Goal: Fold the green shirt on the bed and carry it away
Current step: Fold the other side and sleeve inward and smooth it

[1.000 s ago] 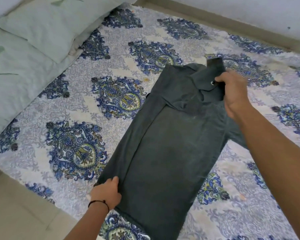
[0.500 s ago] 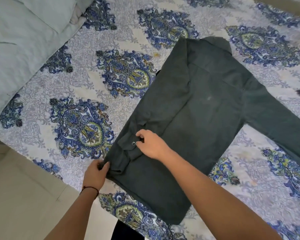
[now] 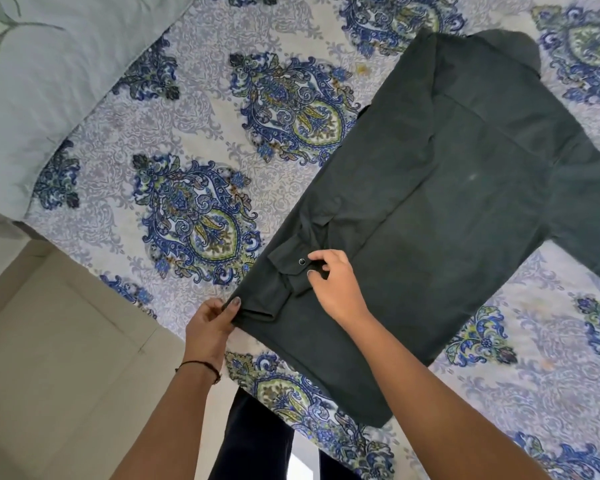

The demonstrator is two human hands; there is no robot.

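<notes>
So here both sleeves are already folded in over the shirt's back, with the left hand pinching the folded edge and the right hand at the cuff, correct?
Not quite. Only one sleeve is folded in; the other sleeve lies spread on the bedsheet. In the head view, the left hand pinches the green shirt at its edge and the right hand is at the cuff.

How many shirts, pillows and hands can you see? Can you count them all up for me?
Green shirt: 1
Pillows: 1 for sure; whether more lie beside it cannot be told
Hands: 2, left hand and right hand
Total: 4
</notes>
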